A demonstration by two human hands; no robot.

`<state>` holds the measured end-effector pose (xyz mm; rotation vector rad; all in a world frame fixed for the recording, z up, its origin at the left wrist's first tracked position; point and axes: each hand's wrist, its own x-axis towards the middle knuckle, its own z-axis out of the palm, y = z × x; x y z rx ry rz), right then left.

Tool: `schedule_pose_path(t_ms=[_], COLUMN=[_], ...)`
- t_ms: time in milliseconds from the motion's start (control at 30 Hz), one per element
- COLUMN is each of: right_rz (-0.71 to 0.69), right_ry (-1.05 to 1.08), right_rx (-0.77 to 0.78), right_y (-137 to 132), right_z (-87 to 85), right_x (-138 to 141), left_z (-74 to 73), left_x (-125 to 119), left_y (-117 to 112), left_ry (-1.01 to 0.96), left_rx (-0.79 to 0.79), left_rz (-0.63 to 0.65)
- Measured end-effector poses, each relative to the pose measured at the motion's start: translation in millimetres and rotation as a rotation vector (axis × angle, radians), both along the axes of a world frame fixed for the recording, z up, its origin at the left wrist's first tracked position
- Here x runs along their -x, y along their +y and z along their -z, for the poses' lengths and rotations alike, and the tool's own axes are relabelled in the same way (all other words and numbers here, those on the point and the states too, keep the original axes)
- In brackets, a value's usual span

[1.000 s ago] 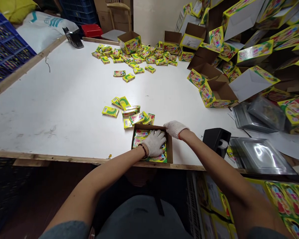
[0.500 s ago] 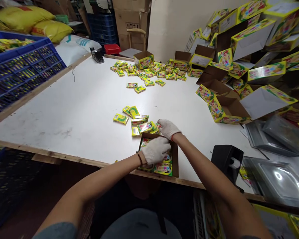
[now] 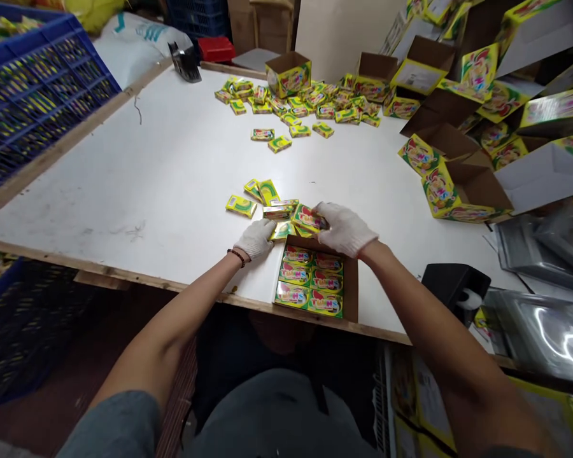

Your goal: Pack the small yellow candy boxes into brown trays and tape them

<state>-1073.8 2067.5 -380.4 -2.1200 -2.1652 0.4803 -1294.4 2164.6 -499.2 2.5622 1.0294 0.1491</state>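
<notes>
My left hand [image 3: 256,239], in a white knit glove, has its fingers closed at the left end of a small yellow box [image 3: 282,230] in the near pile. My right hand [image 3: 346,229], gloved too, grips a small yellow-green box [image 3: 308,217] with a red fruit picture, just beyond the open carton. Between my forearms, the brown-walled carton [image 3: 350,289] lies at the table's front edge. Two columns of small boxes [image 3: 310,278] fill most of it, printed sides up; a strip along its right wall shows bare cardboard. Other small boxes [image 3: 241,205] lie left of the pile.
Many loose small boxes [image 3: 325,102] are heaped at the table's far side. Open display cartons [image 3: 463,191] are stacked at the right. A black tape dispenser [image 3: 453,289] and clear plastic trays [image 3: 544,331] stand at the near right. A blue crate [image 3: 42,95] is at the left.
My left hand has moved from over the carton to the pile at its left, uncovering the boxes inside. My right hand now holds a small box above the pile's right side. The view has shifted.
</notes>
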Motion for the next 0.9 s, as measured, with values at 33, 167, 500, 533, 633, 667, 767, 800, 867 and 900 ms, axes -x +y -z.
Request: schedule_pose_path(t_ms=[33, 167, 500, 533, 633, 667, 767, 800, 867, 900], right_rz=[-0.024, -0.136, -0.093, -0.079, -0.053, -0.026, 0.133, 0.184, 0.273, 0.311], right_ry=[0.08, 0.185, 0.288, 0.336, 0.458, 0.494, 0.71, 0.823, 1.02, 1.068], right_rx=[0.037, 0.292, 0.334, 0.31, 0.28, 0.258, 0.096, 0.035, -0.03, -0.037], right_y=[-16.8, -70.3, -86.1, -87.9, -92.7, -93.0, -87.5, -83.4, -73.0, -67.8], right_z=[-4.7, 3.3, 78.5, 82.9, 88.4, 86.7, 71.8, 65.1, 52.5, 47.6], right_x=[1.1, 22.5, 55.9, 54.2, 47.5, 45.6, 43.7, 43.8, 43.1, 41.6], left_z=[1.5, 0.6, -35.3, -38.3, -46.1, -48.7, -57.5, -60.3, -64.6, -65.3], left_x=[1.1, 14.6, 35.4, 34.2, 27.0, 23.4, 10.4, 6.0, -0.8, -2.4], left_y=[-3.1, -15.4, -71.3, -75.5, -84.5, -86.9, -93.3, -94.7, -94.5, -92.1], left_ry=[-0.032, -0.309, -1.056, -1.066, -1.092, -1.098, -1.078, -1.049, -0.96, -0.914], left_rx=[0.015, 0.233, 0.93, 0.929, 1.013, 1.047, 1.045, 1.008, 0.879, 0.781], left_rz=[-0.039, -0.269, -0.602, -0.6, -0.572, -0.548, -0.438, -0.392, -0.294, -0.248])
